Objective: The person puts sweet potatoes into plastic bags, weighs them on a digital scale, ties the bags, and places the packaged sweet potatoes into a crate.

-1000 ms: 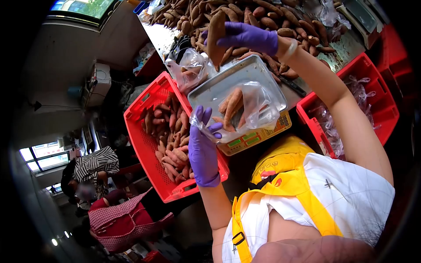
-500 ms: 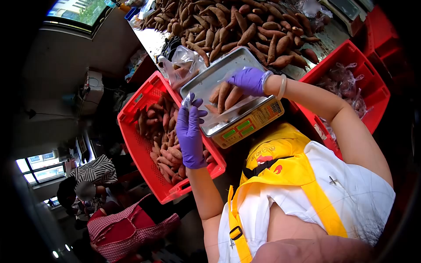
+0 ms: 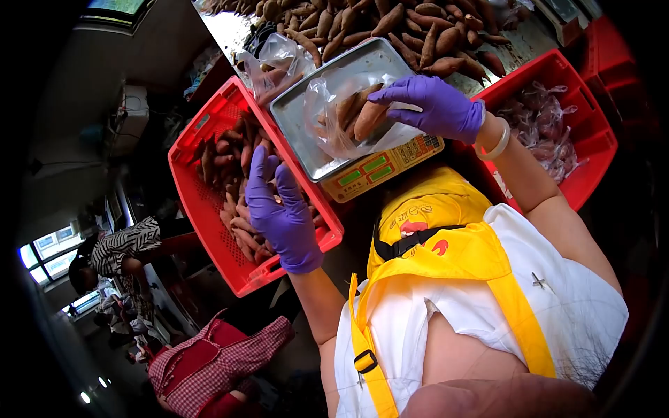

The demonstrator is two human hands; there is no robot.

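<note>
Both hands wear purple gloves. My left hand (image 3: 279, 212) hovers over the near side of a red crate of sweet potatoes (image 3: 231, 205), its fingers apart and nothing in them. On the metal pan (image 3: 296, 104) of a yellow scale (image 3: 380, 171) lies a clear plastic bag (image 3: 322, 125) with several sweet potatoes in it. My right hand (image 3: 435, 104) is at the bag's right side, fingertips on or just above a sweet potato (image 3: 370, 120); whether they grip it is unclear.
A large heap of sweet potatoes (image 3: 390, 24) covers the table behind the scale. Another clear bag (image 3: 279, 66) lies left of the pan. At the right stands a red crate (image 3: 592, 146) of bagged sweet potatoes (image 3: 543, 129). Two people (image 3: 216, 362) are at the lower left.
The sweet potato in my right hand went down to the bag on the scale. My left hand has let go of the bag's edge and moved left over the crate.
</note>
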